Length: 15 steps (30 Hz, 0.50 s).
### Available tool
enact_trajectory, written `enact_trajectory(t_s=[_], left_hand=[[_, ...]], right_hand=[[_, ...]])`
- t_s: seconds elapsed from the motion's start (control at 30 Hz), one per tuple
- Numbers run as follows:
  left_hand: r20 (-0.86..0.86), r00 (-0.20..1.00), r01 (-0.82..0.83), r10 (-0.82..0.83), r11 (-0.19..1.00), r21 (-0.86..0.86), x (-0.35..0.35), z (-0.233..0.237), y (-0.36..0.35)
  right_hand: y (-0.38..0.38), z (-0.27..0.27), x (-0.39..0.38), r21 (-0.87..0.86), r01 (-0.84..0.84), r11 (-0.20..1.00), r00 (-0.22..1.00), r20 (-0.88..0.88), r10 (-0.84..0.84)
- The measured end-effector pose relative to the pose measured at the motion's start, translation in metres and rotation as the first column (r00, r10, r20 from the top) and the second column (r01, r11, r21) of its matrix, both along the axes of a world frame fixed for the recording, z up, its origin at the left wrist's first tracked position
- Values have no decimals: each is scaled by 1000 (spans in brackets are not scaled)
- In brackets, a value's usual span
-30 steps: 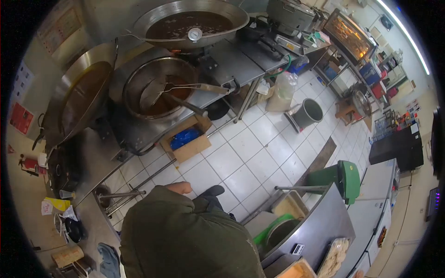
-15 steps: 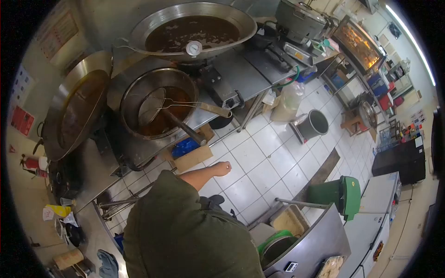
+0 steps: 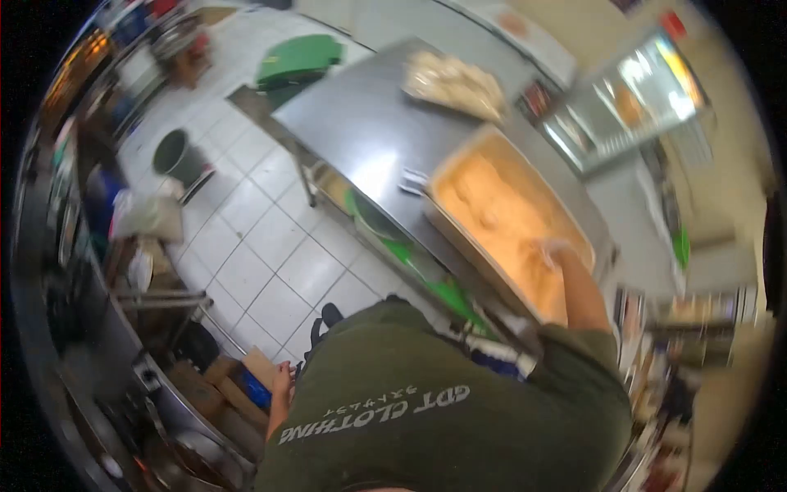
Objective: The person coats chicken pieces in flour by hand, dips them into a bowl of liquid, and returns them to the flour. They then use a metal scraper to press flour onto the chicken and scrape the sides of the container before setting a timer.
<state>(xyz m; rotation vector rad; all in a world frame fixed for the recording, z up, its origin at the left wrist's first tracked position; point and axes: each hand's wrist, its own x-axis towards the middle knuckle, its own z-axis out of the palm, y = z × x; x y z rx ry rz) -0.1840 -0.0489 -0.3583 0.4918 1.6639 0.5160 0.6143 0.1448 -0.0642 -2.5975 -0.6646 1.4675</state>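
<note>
Right hand (image 3: 551,250) forward, left hand (image 3: 283,381) low.

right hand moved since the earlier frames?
Yes. The right hand now reaches into the orange-filled metal tray on the steel table; earlier no hand was over that table.

Tray (image 3: 492,205) on table (image 3: 361,139), right hand (image 3: 551,250) inside
</note>
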Motion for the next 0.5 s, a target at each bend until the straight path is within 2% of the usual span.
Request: enact_trajectory(t_s=[0.03, 0.07, 0.1, 0.17, 0.2, 0.27, 0.33, 0.4, 0.5], left_hand=[[32, 996, -85, 87, 994, -62, -4, 2, 2], [7, 998, 62, -62, 994, -93, -1, 18, 17], [-15, 984, 176, -179, 977, -123, 7, 33, 24], [-30, 954, 290, -297, 946, -145, 28, 50, 36], [-29, 947, 312, -319, 940, -139, 36, 53, 42], [-57, 947, 307, -315, 944, -123, 49, 57, 64], [-90, 965, 236, -248, 964, -126, 81, 76, 82], [-112, 960, 243, -257, 962, -123, 116, 99, 106], [-82, 957, 278, -277, 961, -5, 152, 106, 122]], right_hand=[[-23, 25, -22, 88, -614, 785, 787, 146, 599], [-29, 41, -37, 76, -975, 207, 221, 340, 914], [-30, 41, -62, 107, -924, 368, 383, 290, 877], [-33, -1, -60, 115, -717, 687, 696, 137, 704], [-32, -66, -39, 81, -544, 835, 839, 35, 543], [-22, -112, -30, 86, -206, 975, 971, -109, 215], [-7, -107, -55, 152, 78, 985, 977, -210, -45], [29, -80, -63, 210, 340, 916, 915, -300, -271], [56, -26, -54, 160, 387, 908, 852, -440, -285]])
